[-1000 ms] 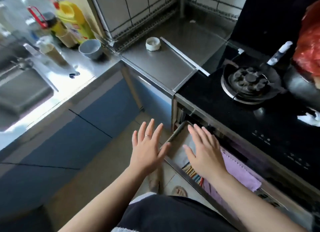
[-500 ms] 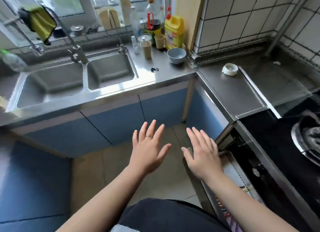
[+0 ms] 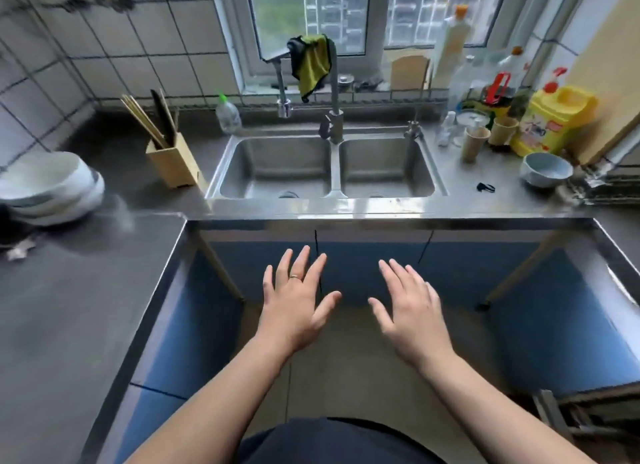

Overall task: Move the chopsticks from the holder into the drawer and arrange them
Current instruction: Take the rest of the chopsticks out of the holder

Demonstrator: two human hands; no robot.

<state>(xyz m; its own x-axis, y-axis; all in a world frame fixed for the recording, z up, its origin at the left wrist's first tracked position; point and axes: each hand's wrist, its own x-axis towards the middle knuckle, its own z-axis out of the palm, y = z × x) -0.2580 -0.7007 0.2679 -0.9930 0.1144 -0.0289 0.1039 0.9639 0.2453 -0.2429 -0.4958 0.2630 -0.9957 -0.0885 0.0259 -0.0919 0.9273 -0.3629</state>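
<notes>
A wooden holder (image 3: 175,164) stands on the steel counter left of the sink, with several chopsticks (image 3: 142,119) and a dark utensil sticking up out of it. My left hand (image 3: 294,301) and my right hand (image 3: 408,311) hover side by side in front of the blue cabinet doors, well below and to the right of the holder. Both are spread flat with nothing in them. Only a corner of the open drawer (image 3: 568,415) shows at the bottom right edge.
A double steel sink (image 3: 329,167) with taps fills the middle. Stacked white bowls (image 3: 48,186) sit at far left. Bottles, cups, a yellow jug (image 3: 550,124) and a blue bowl (image 3: 547,169) crowd the right counter. A green cloth (image 3: 311,63) hangs on the tap.
The view has swung left from the stove and open drawer to the sink and holder. Both hands stay spread and empty, now in front of the cabinet doors.
</notes>
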